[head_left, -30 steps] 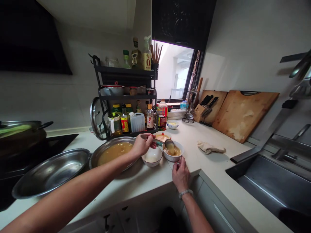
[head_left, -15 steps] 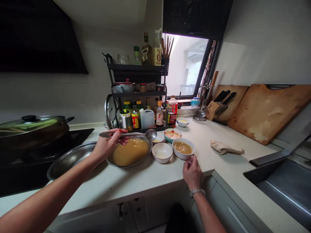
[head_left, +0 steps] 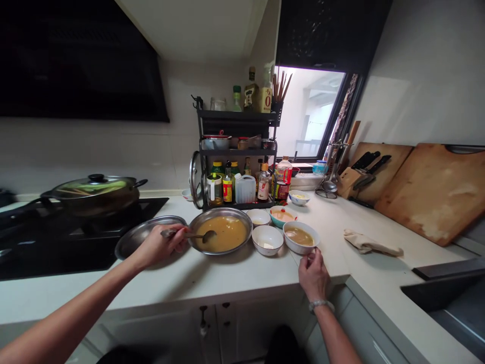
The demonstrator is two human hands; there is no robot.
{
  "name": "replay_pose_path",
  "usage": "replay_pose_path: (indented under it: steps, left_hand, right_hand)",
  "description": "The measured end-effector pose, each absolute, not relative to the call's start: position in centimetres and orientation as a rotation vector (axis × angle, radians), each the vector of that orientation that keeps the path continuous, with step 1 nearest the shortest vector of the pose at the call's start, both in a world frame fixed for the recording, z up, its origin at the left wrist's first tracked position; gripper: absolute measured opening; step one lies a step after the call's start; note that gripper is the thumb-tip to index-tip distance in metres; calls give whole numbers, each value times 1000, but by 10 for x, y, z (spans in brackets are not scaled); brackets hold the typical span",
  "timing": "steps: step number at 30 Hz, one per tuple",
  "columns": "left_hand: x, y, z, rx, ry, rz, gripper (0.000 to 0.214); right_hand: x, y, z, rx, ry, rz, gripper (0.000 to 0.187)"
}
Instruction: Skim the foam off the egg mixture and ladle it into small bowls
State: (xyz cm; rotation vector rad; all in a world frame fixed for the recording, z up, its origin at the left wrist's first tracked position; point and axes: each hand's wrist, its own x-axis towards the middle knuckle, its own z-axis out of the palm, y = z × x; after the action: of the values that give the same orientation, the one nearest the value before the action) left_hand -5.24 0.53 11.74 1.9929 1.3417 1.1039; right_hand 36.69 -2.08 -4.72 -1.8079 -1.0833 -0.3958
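Note:
My left hand (head_left: 166, 244) is closed round the handle of a metal ladle (head_left: 208, 236), whose bowl is at the surface of the yellowish-brown soup (head_left: 229, 228). That soup fills much of a wide metal basin (head_left: 249, 227). My right hand (head_left: 313, 270) pinches the near rim of a white bowl (head_left: 299, 248) with similar soup in it. Left of this bowl stands another white bowl (head_left: 267, 247) with a little pale matter at its bottom. Behind these are a small white bowl (head_left: 257, 212) and a teal-sided bowl (head_left: 283, 221) with orange-pink contents.
Another metal basin (head_left: 127, 242) sits beside the stove at left, where a lidded pan (head_left: 94, 199) stands. A black rack (head_left: 237, 151) of bottles is behind the bowls. A cloth (head_left: 369, 243), knife block (head_left: 354, 179), cutting boards (head_left: 435, 189) and sink (head_left: 447, 298) lie to the right.
The ladle has moved left and down from the basin's far right edge into the soup. My right hand stays at the white bowl's rim. The camera view has shifted left.

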Motion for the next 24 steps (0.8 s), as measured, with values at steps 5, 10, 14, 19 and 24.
replay_pose_path:
  steps: [5, 10, 14, 19, 24]
  left_hand:
    - [-46, 11, 114, 1590, 1333, 1203, 14]
    - [-53, 18, 114, 1233, 1296, 1366, 13]
    - [-59, 19, 117, 1170, 1275, 1413, 16]
    - [-57, 14, 129, 1175, 1279, 1417, 17]
    - [-50, 13, 135, 1089, 1248, 1403, 22]
  right_hand:
    - [369, -18, -50, -1773, -1091, -401, 50]
    - [370, -17, -50, -1766, -1088, -409, 50]
    - [370, -18, -48, -1781, -1092, -394, 49]
    - [370, -18, -49, -1779, -1096, -400, 50]
    - [370, -16, -52, -1771, -1092, -415, 48]
